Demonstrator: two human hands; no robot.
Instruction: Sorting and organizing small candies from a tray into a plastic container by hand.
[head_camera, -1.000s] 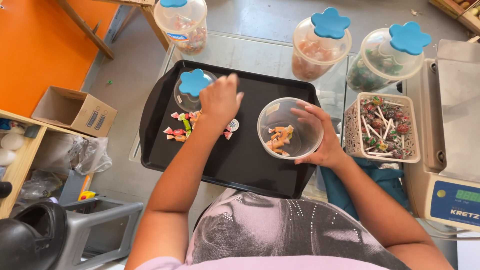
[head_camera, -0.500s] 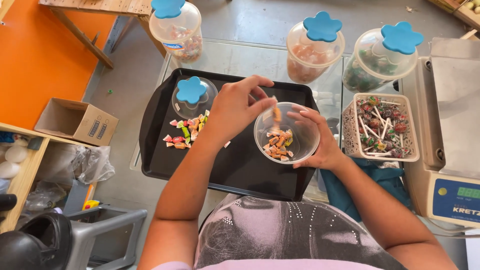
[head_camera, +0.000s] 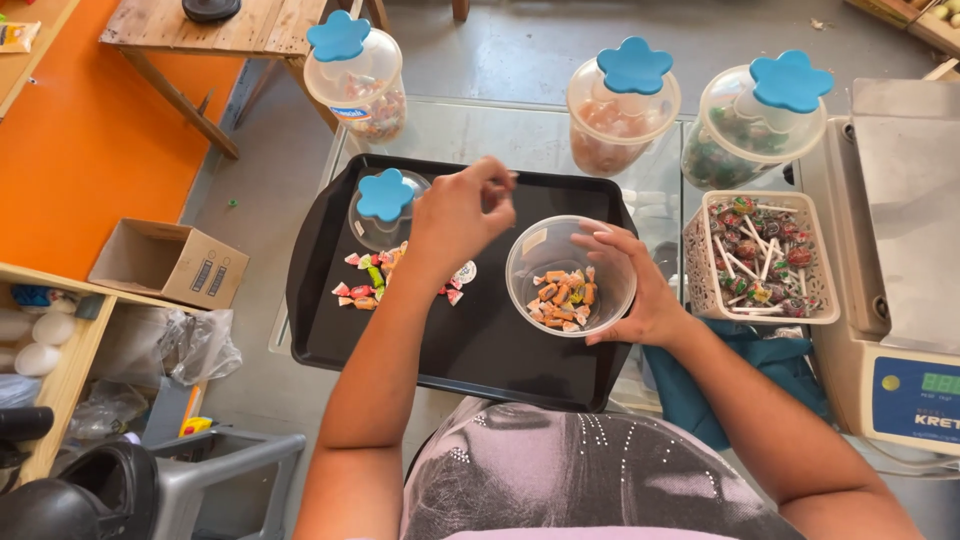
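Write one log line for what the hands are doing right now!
left hand: raised over candy pile | right hand: holding clear bowl | black tray: underneath

Brown cardboard box (head_camera: 168, 262) on floor left; scale's blue screen (head_camera: 920, 398) right.

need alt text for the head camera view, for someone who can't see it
Seen from above, a person's right hand steadies a clear bowl of wrapped candies on a black tray, while the left hand hovers above loose candies. Blue-lidded jars stand behind.

Glass table (head_camera: 480, 130) bearing black tray (head_camera: 470, 350), three lidded jars (head_camera: 620, 105), white basket (head_camera: 762, 262), scale (head_camera: 900, 260).
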